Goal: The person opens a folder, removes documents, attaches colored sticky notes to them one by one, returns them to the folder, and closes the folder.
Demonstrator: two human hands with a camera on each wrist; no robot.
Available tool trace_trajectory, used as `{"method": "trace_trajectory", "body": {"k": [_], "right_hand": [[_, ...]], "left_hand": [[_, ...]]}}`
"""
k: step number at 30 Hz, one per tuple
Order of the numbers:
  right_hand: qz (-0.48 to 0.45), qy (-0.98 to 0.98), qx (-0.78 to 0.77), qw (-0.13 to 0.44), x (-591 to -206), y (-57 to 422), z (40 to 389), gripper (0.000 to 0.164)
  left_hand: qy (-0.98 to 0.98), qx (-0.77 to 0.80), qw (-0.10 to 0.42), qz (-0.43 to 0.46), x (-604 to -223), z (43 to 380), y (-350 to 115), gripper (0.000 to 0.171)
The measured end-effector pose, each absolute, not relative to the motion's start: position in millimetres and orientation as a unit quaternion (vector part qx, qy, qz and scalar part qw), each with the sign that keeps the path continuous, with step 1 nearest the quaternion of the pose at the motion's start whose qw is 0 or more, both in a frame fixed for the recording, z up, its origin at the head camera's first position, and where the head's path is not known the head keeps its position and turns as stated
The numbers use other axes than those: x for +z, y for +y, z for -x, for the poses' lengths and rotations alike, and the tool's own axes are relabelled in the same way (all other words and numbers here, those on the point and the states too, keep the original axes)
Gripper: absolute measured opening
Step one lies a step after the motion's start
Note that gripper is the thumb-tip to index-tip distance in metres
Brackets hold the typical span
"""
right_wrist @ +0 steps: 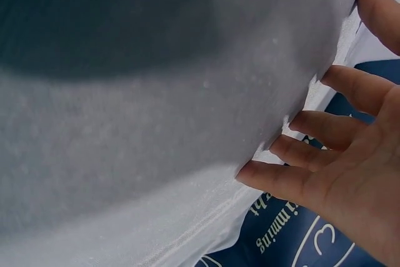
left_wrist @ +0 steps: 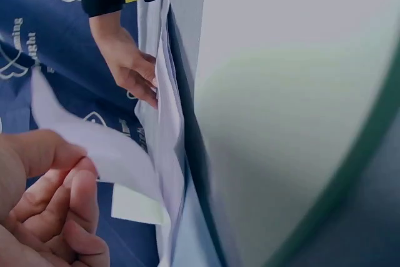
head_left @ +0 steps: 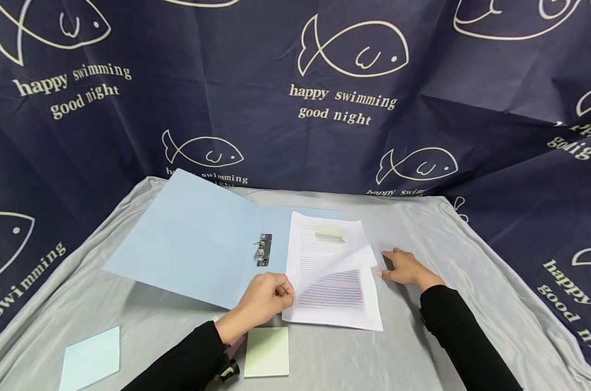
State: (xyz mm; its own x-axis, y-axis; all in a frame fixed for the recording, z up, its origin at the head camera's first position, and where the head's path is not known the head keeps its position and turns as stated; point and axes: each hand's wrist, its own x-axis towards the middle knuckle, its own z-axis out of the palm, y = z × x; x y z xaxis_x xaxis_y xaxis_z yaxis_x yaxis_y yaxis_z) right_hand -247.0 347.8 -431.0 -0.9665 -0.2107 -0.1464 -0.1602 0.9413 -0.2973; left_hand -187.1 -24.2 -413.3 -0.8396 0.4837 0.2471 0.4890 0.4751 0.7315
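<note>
A stack of printed paper (head_left: 331, 304) lies on the right half of an open light-blue ring-binder folder (head_left: 192, 233). My left hand (head_left: 266, 298) pinches the lower left corner of the top sheet (left_wrist: 103, 142) between thumb and forefinger. This sheet curls up off the pages beneath it. A pale green sticky note (head_left: 330, 233) shows near its top. My right hand (head_left: 407, 269) is just right of the stack, its fingers spread and its fingertips (right_wrist: 250, 173) down on the grey cloth. The folder's metal clip (head_left: 263, 250) is left of the paper.
A pale green pad (head_left: 267, 353) lies in front of my left hand, with a pinkish item partly hidden under that wrist. Farther left is a light-blue pad (head_left: 91, 358). A dark-blue curtain (head_left: 275, 108) with fish drawings hangs behind the cloth-covered table (head_left: 354, 358).
</note>
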Motion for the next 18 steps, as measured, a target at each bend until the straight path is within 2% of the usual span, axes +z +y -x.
{"method": "trace_trajectory", "body": {"k": [8,18], "right_hand": [[0.104,0.981,-0.137,0.085,-428.2,348.1,246.6,0.068],[0.109,0.981,-0.14,0.081,-430.9,348.1,247.1,0.067]], "left_hand": [[-0.845,-0.498,0.014,0.196,-417.5,183.0,-36.9,0.012],[-0.807,-0.577,0.018,0.128,-417.8,178.4,-51.3,0.012]]}}
